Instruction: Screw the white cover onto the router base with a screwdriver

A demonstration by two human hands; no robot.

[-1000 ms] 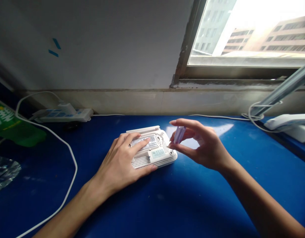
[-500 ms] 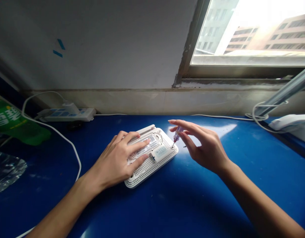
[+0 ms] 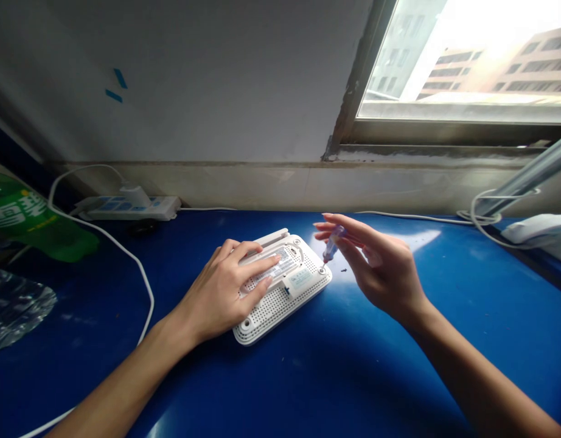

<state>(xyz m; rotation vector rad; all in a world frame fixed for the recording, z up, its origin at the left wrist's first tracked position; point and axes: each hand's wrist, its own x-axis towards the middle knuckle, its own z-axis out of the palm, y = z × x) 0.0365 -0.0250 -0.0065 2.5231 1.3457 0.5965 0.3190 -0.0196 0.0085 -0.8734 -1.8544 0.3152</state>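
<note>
A white perforated device (image 3: pixel 271 310) with labels lies flat on the blue table. My left hand (image 3: pixel 228 286) rests on its left part with the fingers spread. My right hand (image 3: pixel 376 261) pinches a small screwdriver with a clear purple handle (image 3: pixel 334 243) between thumb and fingers. The screwdriver leans, its tip at the round hole (image 3: pixel 322 269) in the device's right corner. A tiny dark screw (image 3: pixel 344 270) lies on the table just right of that corner.
On the left are a green bottle (image 3: pixel 43 228), a clear plastic bottle (image 3: pixel 20 307), a white cable (image 3: pixel 125 252) and a power strip (image 3: pixel 157 208). At right, a metal pole (image 3: pixel 527 176) stands wrapped in cable.
The whole view has shifted slightly. My right hand has turned and its fingers have moved around the screwdriver's handle, showing more of it. My left hand stays on the device.
</note>
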